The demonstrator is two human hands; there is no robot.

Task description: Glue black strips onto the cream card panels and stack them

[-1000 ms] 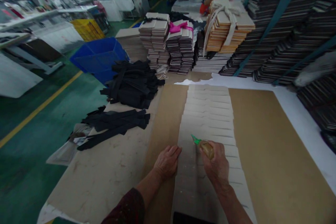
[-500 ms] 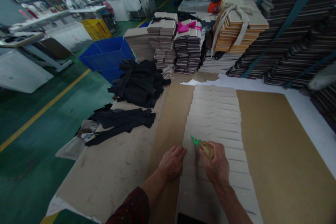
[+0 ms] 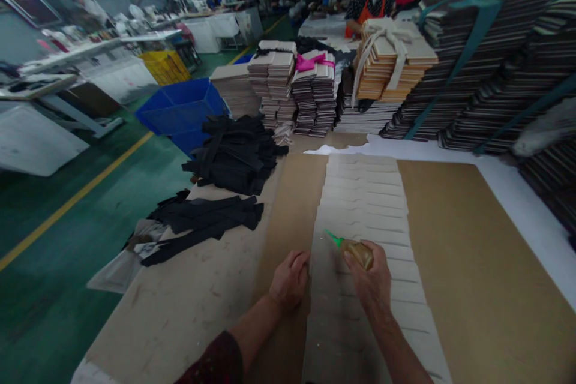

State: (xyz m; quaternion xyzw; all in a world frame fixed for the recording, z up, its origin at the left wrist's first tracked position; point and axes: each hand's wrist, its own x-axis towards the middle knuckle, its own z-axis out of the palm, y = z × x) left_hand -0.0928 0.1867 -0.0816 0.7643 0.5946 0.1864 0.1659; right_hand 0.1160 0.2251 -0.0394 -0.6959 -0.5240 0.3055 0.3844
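The squeeze bottle [image 3: 356, 255] was gripped in the right hand [image 3: 375, 279], fingers wrapped around it, over the row of overlapped pale sheets [image 3: 382, 210]. Its green nozzle [image 3: 334, 240] was pointed toward the row's left side; contact with a sheet could not be told. The left hand [image 3: 290, 282] was placed at the row's left edge, over the brown board [image 3: 294, 192], fingers together and partly bent; whether an edge was pinched could not be told.

Likely faults, as judged: if the bottle were squeezed too hard, a blob could be dropped and spread under the overlaps. If the nozzle were dragged low, a thin edge could be caught and the spacing upset. If the left hand were pushed sideways, the row could be skewed, being seemingly held by nothing but overlap. Wet contents could be smeared by the right wrist, carried low over the nearer sheets. Black strips [image 3: 234, 156] were piled well apart at left, so little risk was seen there.
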